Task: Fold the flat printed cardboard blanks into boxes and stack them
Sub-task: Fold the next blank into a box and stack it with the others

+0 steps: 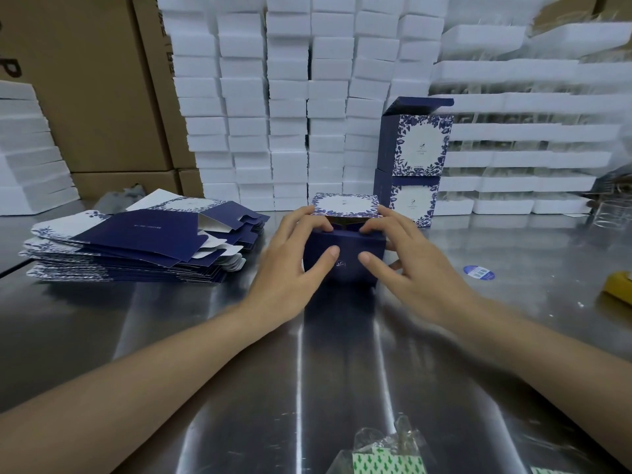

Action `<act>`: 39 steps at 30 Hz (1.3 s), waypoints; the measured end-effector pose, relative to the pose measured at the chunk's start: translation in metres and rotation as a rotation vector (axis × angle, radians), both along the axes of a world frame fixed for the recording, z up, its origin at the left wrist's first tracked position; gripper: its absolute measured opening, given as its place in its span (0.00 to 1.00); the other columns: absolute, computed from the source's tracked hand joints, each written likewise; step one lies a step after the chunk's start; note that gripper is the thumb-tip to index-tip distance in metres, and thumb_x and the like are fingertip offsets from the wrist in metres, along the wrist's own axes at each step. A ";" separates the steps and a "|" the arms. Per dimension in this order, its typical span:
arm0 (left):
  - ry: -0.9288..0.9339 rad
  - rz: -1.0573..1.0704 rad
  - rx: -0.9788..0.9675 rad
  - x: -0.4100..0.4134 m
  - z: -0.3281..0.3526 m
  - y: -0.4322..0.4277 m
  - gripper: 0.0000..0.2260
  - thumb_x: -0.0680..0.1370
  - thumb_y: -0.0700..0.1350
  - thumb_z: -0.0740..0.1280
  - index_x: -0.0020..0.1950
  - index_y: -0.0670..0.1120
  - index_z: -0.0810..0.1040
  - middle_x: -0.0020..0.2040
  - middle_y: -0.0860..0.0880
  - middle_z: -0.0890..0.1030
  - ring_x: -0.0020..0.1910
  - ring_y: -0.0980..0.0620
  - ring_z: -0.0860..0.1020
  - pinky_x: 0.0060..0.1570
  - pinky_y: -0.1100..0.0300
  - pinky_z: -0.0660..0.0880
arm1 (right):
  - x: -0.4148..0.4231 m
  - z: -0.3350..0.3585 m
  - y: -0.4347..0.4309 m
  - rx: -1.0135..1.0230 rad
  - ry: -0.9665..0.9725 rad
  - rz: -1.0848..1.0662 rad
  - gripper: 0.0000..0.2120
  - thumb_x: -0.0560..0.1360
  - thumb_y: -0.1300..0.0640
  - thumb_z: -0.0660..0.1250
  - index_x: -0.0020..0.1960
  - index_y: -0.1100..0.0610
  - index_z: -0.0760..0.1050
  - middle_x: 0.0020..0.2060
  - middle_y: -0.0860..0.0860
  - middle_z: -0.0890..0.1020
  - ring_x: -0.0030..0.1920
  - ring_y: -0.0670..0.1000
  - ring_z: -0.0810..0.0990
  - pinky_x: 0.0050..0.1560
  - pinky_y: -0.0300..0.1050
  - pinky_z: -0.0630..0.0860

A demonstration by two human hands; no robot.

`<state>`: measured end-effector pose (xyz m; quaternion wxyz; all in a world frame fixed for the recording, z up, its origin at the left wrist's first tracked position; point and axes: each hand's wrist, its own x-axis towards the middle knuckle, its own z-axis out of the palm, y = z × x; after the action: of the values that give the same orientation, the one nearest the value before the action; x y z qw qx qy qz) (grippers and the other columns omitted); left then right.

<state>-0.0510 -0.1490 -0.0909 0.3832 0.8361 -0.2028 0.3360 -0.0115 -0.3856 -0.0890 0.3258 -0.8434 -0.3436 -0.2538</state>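
The half-folded box [343, 265] is dark navy cardboard with a small pale logo on its near face. Its lid flap [345, 204], white with a blue leaf border, stands up along the far edge, and the top gapes open on a brown inside. There is one such box in work.

Behind it and to its right stand two finished boxes [415, 159] of the same print, one on the other, the upper one with its navy lid lifted. To the left of the half-folded box lies one slumped pile of flat blanks [136, 244], navy and white printed cardboard, too many to count.

The half-folded box stands on the brushed steel table [239, 336] between the two hands. The left hand [290, 265] grips its left side, fingers curled over the top rim, thumb laid on the near face. The right hand [410, 265] grips the right side the same way.

Right of the box lies one round blue sticker [478, 272], and farther right a yellow object [620, 285] cut by the frame. Behind the box rises a wall of white foam blocks [290, 97], with brown corrugated cartons [95, 80] to its left. Nearer than the box lies a clear plastic bag [379, 449] of green-printed pieces.
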 end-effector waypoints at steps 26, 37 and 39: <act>-0.036 0.045 0.080 0.007 -0.005 0.001 0.06 0.83 0.58 0.63 0.58 0.62 0.78 0.75 0.62 0.65 0.72 0.64 0.67 0.71 0.54 0.67 | 0.003 -0.002 -0.003 -0.083 -0.053 -0.052 0.12 0.82 0.37 0.60 0.63 0.37 0.72 0.81 0.41 0.59 0.69 0.46 0.75 0.61 0.57 0.79; -0.008 0.051 0.122 0.004 -0.003 0.001 0.07 0.82 0.56 0.65 0.60 0.63 0.77 0.77 0.62 0.64 0.74 0.59 0.67 0.68 0.63 0.64 | 0.003 -0.001 -0.004 -0.095 -0.030 -0.043 0.11 0.82 0.41 0.65 0.64 0.37 0.71 0.82 0.42 0.57 0.71 0.46 0.73 0.59 0.57 0.80; 0.001 0.053 0.123 0.004 -0.003 0.001 0.07 0.82 0.56 0.65 0.60 0.62 0.77 0.77 0.61 0.64 0.74 0.58 0.67 0.67 0.65 0.64 | 0.003 0.000 -0.004 -0.097 -0.023 -0.045 0.12 0.82 0.41 0.65 0.64 0.37 0.71 0.82 0.42 0.56 0.69 0.47 0.75 0.59 0.57 0.80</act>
<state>-0.0474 -0.1482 -0.0936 0.3222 0.8633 -0.2006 0.3326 -0.0088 -0.3897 -0.0894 0.2748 -0.8628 -0.3400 -0.2539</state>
